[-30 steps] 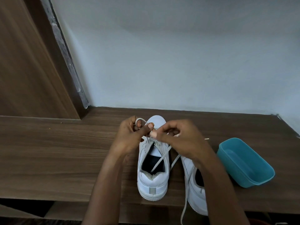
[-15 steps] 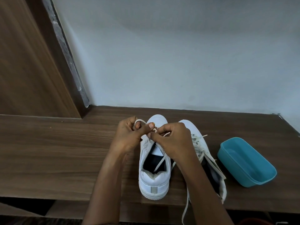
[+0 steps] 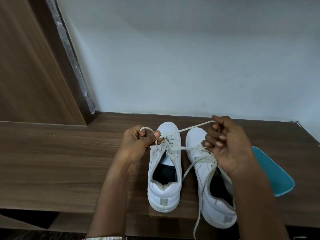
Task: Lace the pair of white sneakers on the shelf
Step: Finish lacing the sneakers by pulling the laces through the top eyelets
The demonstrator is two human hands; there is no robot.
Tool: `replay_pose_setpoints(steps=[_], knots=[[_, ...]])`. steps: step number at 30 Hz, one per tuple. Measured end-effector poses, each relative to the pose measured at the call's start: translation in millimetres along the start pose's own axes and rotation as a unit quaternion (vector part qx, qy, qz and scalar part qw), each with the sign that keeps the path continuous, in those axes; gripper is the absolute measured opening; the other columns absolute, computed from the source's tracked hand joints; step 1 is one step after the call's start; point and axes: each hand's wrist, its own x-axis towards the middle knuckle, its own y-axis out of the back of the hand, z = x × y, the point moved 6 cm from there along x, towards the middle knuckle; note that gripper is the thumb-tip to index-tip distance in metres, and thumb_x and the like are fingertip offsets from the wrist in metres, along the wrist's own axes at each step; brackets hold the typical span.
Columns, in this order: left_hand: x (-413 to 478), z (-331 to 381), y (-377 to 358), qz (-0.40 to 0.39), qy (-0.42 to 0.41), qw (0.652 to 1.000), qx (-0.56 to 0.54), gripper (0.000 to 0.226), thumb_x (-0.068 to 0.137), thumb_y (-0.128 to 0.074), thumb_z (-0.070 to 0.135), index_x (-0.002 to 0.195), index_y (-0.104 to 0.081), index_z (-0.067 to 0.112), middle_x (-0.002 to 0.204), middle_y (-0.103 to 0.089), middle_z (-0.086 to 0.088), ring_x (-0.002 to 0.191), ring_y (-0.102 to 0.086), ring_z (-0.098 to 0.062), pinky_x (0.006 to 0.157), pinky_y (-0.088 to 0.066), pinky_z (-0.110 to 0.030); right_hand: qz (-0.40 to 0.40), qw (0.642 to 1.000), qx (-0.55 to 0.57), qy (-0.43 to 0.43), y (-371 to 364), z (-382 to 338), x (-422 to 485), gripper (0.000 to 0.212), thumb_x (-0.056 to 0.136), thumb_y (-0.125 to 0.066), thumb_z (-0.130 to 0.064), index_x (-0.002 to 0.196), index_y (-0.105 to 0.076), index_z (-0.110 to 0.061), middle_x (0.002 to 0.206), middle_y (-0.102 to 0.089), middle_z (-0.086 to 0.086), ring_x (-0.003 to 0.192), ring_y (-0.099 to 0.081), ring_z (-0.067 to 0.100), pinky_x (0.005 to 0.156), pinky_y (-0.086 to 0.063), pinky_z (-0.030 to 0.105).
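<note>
While the left sneaker and right sneaker are sitting side by side at the shelf front edge, left hand is pinching a lace loop; right hand is gripping the taut lace ends. Tub is lying near the right edge.

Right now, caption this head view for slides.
Left hand and right hand stretch lace over a white sneaker on a shelf.

Dim, soft, even light fills the whole scene. The pale wall darkens toward its top. Faint, short shadows sit under the sneakers on the shelf. Wide-angle distortion tilts the wooden panel at the left. Focus is fair; the taut lace looks slightly smeared.
</note>
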Motion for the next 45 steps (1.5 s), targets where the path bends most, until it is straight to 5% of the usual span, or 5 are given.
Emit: replay_pose_setpoints(steps=[6, 13, 19, 39, 45], knots=[[0, 0, 4, 0.015, 0.000, 1.000, 0.010, 0.042, 0.088, -0.069, -0.002, 0.071, -0.034, 0.016, 0.090, -0.061, -0.031, 0.064, -0.073, -0.011, 0.049, -0.047, -0.012, 0.171, 0.977, -0.064, 0.114, 49, -21, 4, 0.036, 0.084, -0.075, -0.019, 0.062, -0.046, -0.017, 0.047, -0.027, -0.003, 0.035, -0.019, 0.010, 0.036, -0.022, 0.019], [2, 0, 3, 0.002, -0.002, 0.999, 0.036, 0.039, 0.088, -0.070, 0.002, 0.071, -0.037, 0.013, 0.084, -0.065, -0.026, 0.059, -0.069, -0.007, 0.048, -0.045, -0.011, 0.177, 0.797, -0.529, 0.231, 23, -24, 0, 0.017, 0.077, -0.072, -0.017, 0.089, -0.066, -0.028, 0.092, -0.068, -0.013, 0.091, -0.064, 0.013, 0.087, -0.050, 0.037], [3, 2, 1, -0.014, -0.027, 0.996, 0.081, 0.046, 0.086, -0.072, 0.002, 0.067, -0.034, 0.017, 0.077, -0.068, -0.019, 0.056, -0.065, -0.007, 0.048, -0.044, -0.014, -0.147, 0.834, -0.493, 0.199, -44, 29, -4, 0.016, 0.082, -0.081, -0.017, 0.096, -0.074, -0.021, 0.088, -0.074, -0.008, 0.083, -0.069, 0.004, 0.080, -0.057, 0.024], [14, -44, 50, 0.235, 0.120, 0.949, -0.175, 0.040, 0.103, -0.052, 0.036, 0.068, -0.041, 0.017, 0.053, -0.037, 0.002, 0.036, -0.042, -0.007, 0.038, -0.041, -0.021, -0.036, 0.928, -0.369, 0.025, -5, 32, 9, 0.013, 0.091, -0.072, -0.015, 0.084, -0.081, -0.008, 0.057, -0.059, 0.007, 0.037, -0.033, 0.005, 0.040, -0.028, 0.017], [17, -54, 56, 0.248, 0.112, 0.961, 0.057, 0.043, 0.101, -0.054, 0.037, 0.067, -0.044, 0.012, 0.058, -0.035, -0.002, 0.048, -0.037, -0.017, 0.045, -0.038, -0.026, 0.063, 0.831, -0.544, 0.096, 1, 20, 10, 0.012, 0.078, -0.077, -0.012, 0.069, -0.079, -0.005, 0.064, -0.070, 0.013, 0.059, -0.066, 0.020, 0.055, -0.054, 0.034]])
